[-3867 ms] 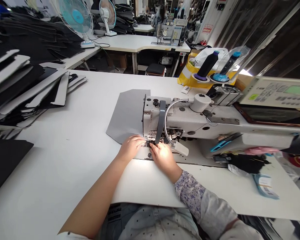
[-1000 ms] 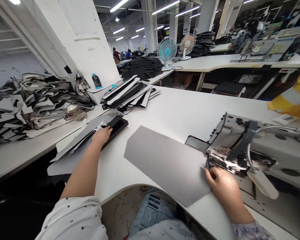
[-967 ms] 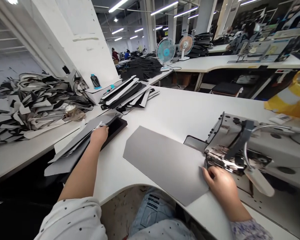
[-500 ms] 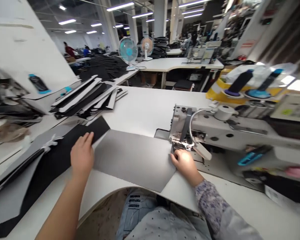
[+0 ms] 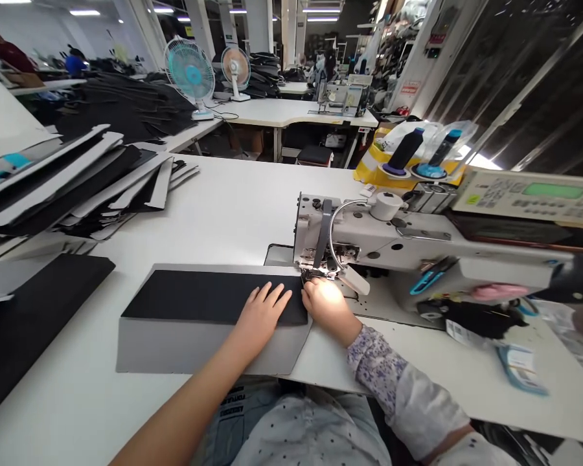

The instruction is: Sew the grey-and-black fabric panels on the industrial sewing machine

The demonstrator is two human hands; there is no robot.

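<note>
A black fabric panel [image 5: 184,296] lies on top of a larger grey fabric panel [image 5: 170,349], which shows along the front and back edges. My left hand [image 5: 261,317] rests flat near the right end of the black panel, its fingers spread. Under the lit head of the sewing machine [image 5: 315,226], my right hand [image 5: 328,304] has its fingers closed at the right edge of the panels, close to the presser foot. Its fingertips are partly hidden, and the edge between them is hard to see.
A stack of black and grey pieces [image 5: 78,181] stands at the left, with another black piece [image 5: 43,317] below it. Thread cones [image 5: 405,152] stand behind the machine, near its control panel [image 5: 529,194]. Two fans [image 5: 189,71] and other workers are farther back.
My left hand has moved right from the pieces at the left, and the black panel now lies on the grey one. My right hand stays by the presser foot. The view has turned right.
</note>
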